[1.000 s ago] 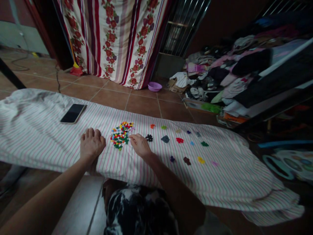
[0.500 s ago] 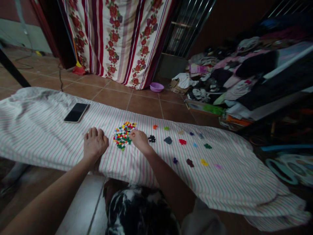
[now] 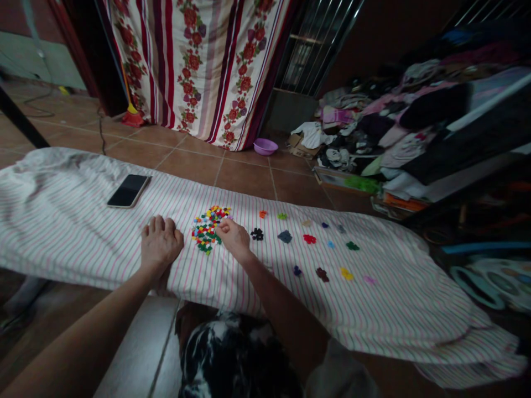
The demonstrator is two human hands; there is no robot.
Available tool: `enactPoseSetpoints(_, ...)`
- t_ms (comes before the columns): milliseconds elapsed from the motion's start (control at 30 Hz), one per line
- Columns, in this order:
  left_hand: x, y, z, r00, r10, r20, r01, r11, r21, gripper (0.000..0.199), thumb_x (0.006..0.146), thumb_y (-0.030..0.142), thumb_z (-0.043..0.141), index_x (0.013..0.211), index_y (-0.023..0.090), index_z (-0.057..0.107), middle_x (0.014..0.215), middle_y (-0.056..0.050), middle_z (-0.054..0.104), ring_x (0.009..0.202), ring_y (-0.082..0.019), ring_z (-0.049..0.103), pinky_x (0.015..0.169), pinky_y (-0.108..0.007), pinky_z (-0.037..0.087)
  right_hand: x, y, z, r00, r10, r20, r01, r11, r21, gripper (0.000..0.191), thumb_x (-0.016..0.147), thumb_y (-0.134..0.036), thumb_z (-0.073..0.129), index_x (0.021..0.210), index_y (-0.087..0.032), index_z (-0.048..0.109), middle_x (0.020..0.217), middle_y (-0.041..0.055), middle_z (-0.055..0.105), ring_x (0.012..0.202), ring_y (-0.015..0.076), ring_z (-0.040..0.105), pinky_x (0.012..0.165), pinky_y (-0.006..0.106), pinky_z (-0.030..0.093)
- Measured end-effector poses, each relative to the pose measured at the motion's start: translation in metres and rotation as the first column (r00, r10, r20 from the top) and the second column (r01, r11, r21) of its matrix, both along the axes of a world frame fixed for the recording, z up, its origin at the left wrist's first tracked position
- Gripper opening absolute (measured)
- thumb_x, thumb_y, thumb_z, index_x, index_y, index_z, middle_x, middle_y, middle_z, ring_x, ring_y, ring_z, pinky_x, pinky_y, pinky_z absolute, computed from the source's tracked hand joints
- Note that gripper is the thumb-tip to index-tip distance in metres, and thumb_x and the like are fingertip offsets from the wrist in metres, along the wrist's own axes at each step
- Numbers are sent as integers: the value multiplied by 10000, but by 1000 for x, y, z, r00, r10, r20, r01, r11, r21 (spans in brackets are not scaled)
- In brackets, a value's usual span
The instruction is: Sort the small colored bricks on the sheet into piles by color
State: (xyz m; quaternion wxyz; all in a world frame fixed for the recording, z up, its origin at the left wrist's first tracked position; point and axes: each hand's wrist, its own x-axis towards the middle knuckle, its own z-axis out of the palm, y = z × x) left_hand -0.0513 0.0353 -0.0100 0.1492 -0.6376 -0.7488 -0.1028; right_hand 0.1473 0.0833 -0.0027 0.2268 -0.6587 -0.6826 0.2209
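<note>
On the striped cloth point(image 3: 232, 282) lies a heap of small mixed-colour pieces point(image 3: 205, 229). My right hand point(image 3: 233, 237) is at the heap's right edge, thumb and fingertips pinched together; whatever they hold is too small to make out. My left hand point(image 3: 161, 240) rests flat on the cloth, left of the heap, holding nothing. Small single-colour groups lie to the right, among them black pieces point(image 3: 257, 234), grey pieces point(image 3: 285, 236), red pieces point(image 3: 309, 239), brown pieces point(image 3: 322, 275), yellow pieces point(image 3: 347, 273) and dark green pieces point(image 3: 352, 246).
A phone point(image 3: 129, 190) lies on the cloth at the left. Beyond the cloth's far edge are a purple bowl point(image 3: 265, 146) on the tiled floor, a floral curtain point(image 3: 191, 66) and a pile of clothes point(image 3: 373, 121).
My right hand has shifted very slightly left along the heap, still pinched. My left hand stays in place on the cloth.
</note>
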Motion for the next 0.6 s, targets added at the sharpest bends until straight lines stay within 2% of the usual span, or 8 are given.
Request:
enactPoseSetpoints(133, 1, 0, 2, 1000, -4, 0, 4, 1000, -16, 376, 890, 325, 303, 1054, 123, 575, 1171, -176, 582, 1166, -311, 488, 950, -417, 345, 5, -1, -12, 982, -18, -188, 28, 999, 47, 109, 818, -377, 617, 838, -273, 642, 840, -36, 731, 799, 157, 680, 709, 257, 478)
enactPoseSetpoints(300, 1, -1, 2, 1000, 7, 7, -6, 1000, -11, 375, 886, 315, 296, 1048, 120, 572, 1178, -182, 574, 1174, -309, 483, 950, -416, 342, 13, -1, -24, 906, 47, -421, -8, 996, 94, 89, 766, -319, 627, 821, -252, 607, 774, -33, 687, 739, 146, 663, 718, 269, 516)
enactPoseSetpoints(433, 1, -1, 3, 1000, 5, 7, -4, 999, -32, 366, 886, 325, 297, 1035, 131, 571, 1138, -167, 581, 1165, -307, 487, 949, -414, 342, 17, -5, -27, 872, 57, -486, 8, 991, 132, 82, 746, -300, 605, 799, -243, 584, 729, -31, 651, 699, 146, 642, 713, 282, 528)
enactPoseSetpoints(600, 3, -2, 7, 1000, 5, 13, -5, 999, -36, 370, 891, 322, 294, 1054, 131, 565, 1173, -173, 570, 1167, -304, 482, 946, -415, 349, 38, -6, -19, 845, 79, -529, 14, 985, 170, 111, 751, -304, 562, 833, -236, 593, 734, -17, 655, 703, 150, 642, 689, 276, 522)
